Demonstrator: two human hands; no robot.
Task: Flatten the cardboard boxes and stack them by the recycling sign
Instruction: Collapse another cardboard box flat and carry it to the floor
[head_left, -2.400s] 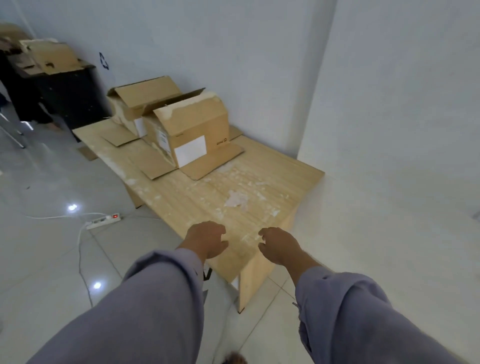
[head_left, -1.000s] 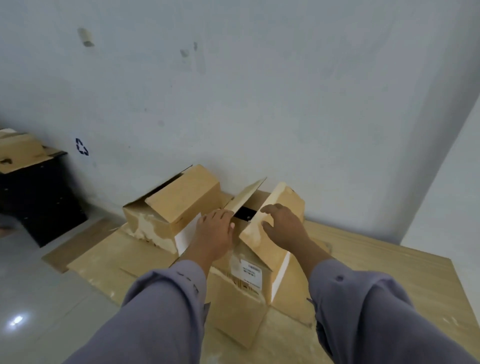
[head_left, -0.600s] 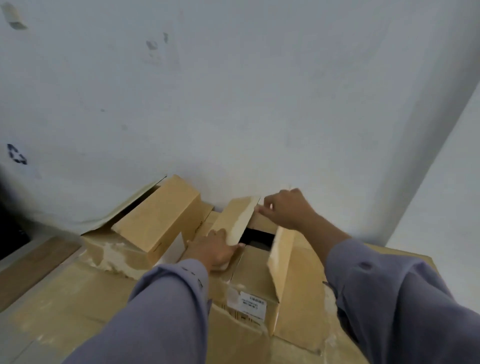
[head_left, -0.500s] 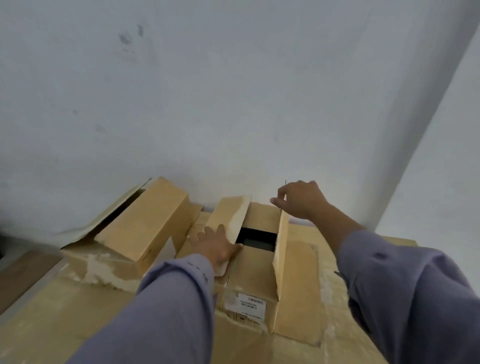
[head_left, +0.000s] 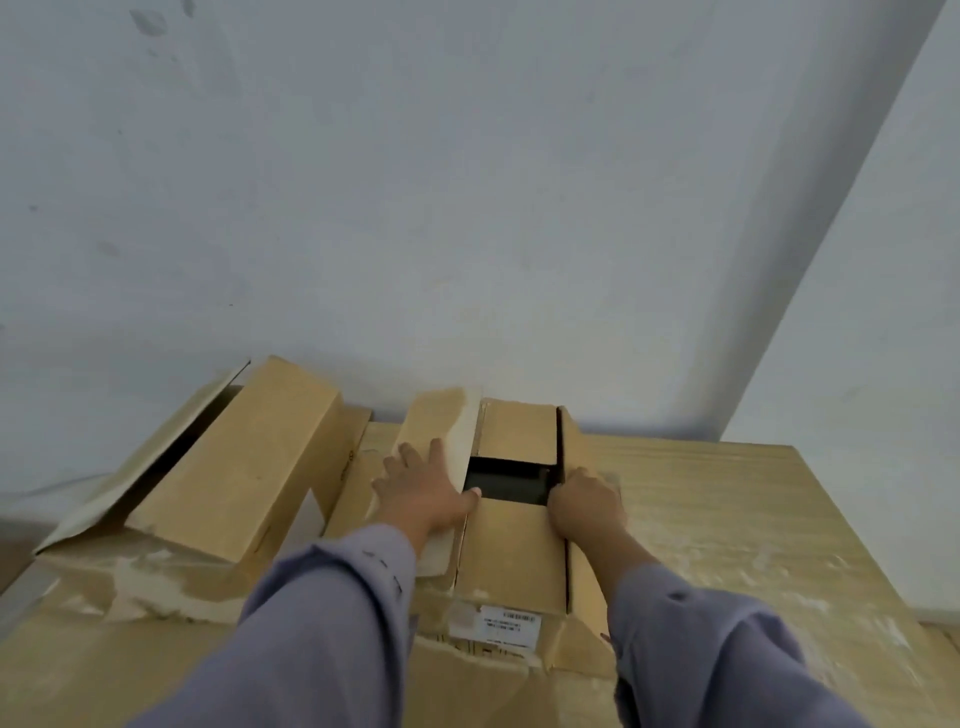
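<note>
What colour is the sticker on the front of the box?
White, with small dark print and a barcode. The sticker shows in the head view, on the box.

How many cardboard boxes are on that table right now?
2. One brown cardboard box with a white label sits between the hands, its top partly open. The other brown cardboard box lies tilted to its left, by the wall. Others may be out of view.
</note>
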